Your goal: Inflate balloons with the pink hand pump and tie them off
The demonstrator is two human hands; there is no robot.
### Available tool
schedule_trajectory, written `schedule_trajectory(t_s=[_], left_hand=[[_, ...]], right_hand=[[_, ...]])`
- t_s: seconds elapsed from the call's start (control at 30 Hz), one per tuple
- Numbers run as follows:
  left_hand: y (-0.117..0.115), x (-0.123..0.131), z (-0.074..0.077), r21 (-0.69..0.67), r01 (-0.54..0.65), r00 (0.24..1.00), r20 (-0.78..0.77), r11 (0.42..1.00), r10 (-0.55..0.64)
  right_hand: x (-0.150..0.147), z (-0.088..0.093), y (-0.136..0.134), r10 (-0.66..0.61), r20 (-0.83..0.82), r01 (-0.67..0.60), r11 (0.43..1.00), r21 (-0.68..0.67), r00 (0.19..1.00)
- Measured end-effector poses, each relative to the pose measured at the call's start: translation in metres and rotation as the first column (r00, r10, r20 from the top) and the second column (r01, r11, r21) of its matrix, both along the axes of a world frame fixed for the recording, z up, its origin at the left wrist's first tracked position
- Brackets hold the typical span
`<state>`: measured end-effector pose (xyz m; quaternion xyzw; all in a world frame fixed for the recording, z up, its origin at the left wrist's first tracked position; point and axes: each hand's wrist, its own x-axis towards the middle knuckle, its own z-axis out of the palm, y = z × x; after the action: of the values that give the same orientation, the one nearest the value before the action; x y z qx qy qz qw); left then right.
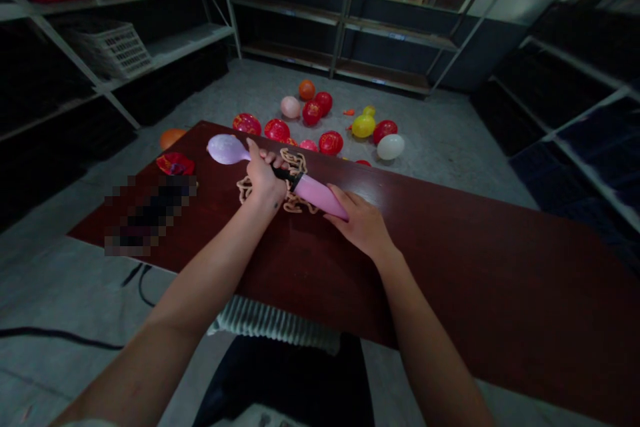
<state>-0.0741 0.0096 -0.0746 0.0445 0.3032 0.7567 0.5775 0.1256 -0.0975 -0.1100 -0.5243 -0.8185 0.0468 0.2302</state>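
A pink and black balloon pump (320,195) is held above the dark red table (450,267), slanting down to the right. My left hand (264,173) is closed at the pump's black end, where the neck of a partly inflated purple balloon (226,149) meets it. Around the pink barrel's lower right end, my right hand (361,219) has its fingers wrapped. Beige looped strings (299,203) lie on the table under and beside the pump. Some red uninflated balloons (175,163) rest near the table's left edge.
Several inflated balloons, among them a yellow one (363,125) and a white one (391,147), lie on the floor beyond the table. A blurred dark object (155,213) is on the table at left. Metal shelves (395,33) stand behind; a white basket (123,50) sits on the left shelf.
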Motion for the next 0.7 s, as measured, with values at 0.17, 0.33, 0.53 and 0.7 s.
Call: schedule_trajectory(t_s=[0.17,0.33,0.53,0.7], left_hand=[[0.002,-0.020,0.008,0.049,-0.057,0.997,0.057,0.997,0.054],[0.008,-0.039,0.012,0.053,-0.110,0.992,0.076,0.993,0.105],[0.021,-0.064,0.007,0.044,-0.162,0.982,0.104,0.986,0.156],[0.022,-0.075,0.009,0.045,-0.162,0.980,0.124,0.986,0.155]], right_hand=[[-0.002,0.000,0.002,0.015,-0.013,-0.015,1.000,0.006,1.000],[0.014,0.000,0.004,-0.003,0.013,0.003,1.000,0.021,1.000],[0.040,0.001,0.007,-0.007,0.036,0.005,0.997,0.074,0.999],[0.047,0.006,0.006,0.002,0.033,-0.006,0.995,0.097,0.999]])
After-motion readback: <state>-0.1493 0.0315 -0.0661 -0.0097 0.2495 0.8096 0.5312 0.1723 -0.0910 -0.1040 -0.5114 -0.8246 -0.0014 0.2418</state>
